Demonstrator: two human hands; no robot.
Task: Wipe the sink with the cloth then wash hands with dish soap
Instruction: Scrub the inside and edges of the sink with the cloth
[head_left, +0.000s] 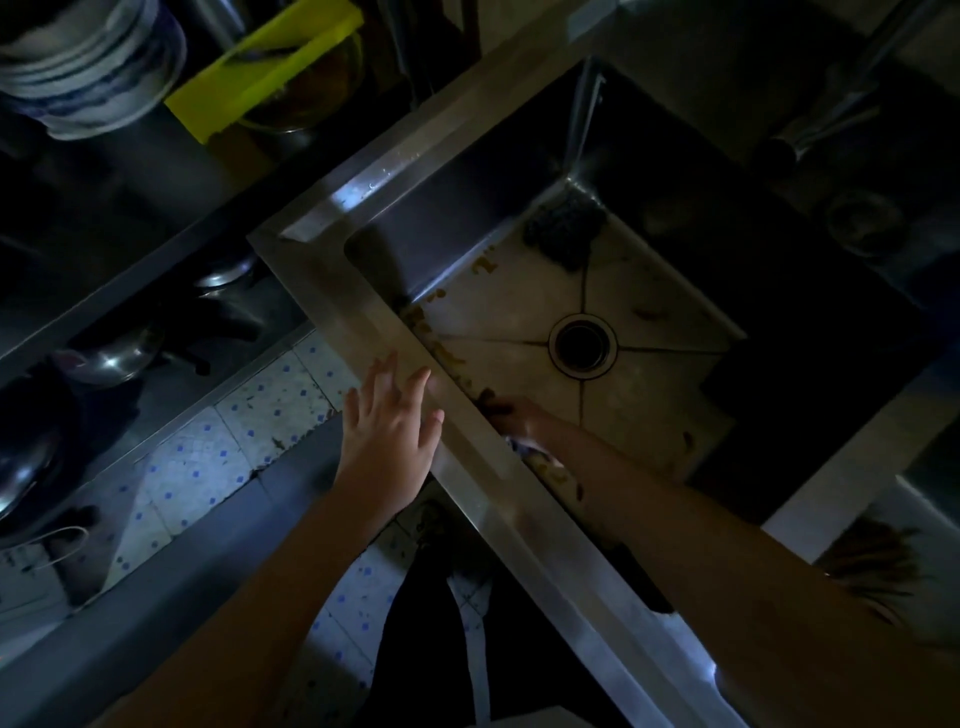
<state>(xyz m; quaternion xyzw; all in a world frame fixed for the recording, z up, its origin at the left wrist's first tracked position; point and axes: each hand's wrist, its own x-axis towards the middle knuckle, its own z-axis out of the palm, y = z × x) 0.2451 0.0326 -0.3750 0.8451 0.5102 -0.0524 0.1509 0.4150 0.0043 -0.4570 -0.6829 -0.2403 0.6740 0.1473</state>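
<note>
The left hand (387, 436) has its fingers straight and spread, with the tips at the near rim of the sink (501, 501). Inside, against the near wall, is the right hand (517, 415). Its fingers are too dark to tell their state. A pale scrap of cloth (522, 447) shows just behind them, at the palm.

- The right hand (517, 415) dips behind the near rim of the sink (358, 312); its fingers are lost in shadow, so I can't read the grip.
- Of the cloth (522, 447), only a pale scrap shows at the wrist.
- Dark lump (563, 231) in the basin's far corner: can't tell what.
- The tap (831, 114) is blurred and cut off by the top edge.
- The stacked bowls (88, 67) run off the top-left edge.
</note>
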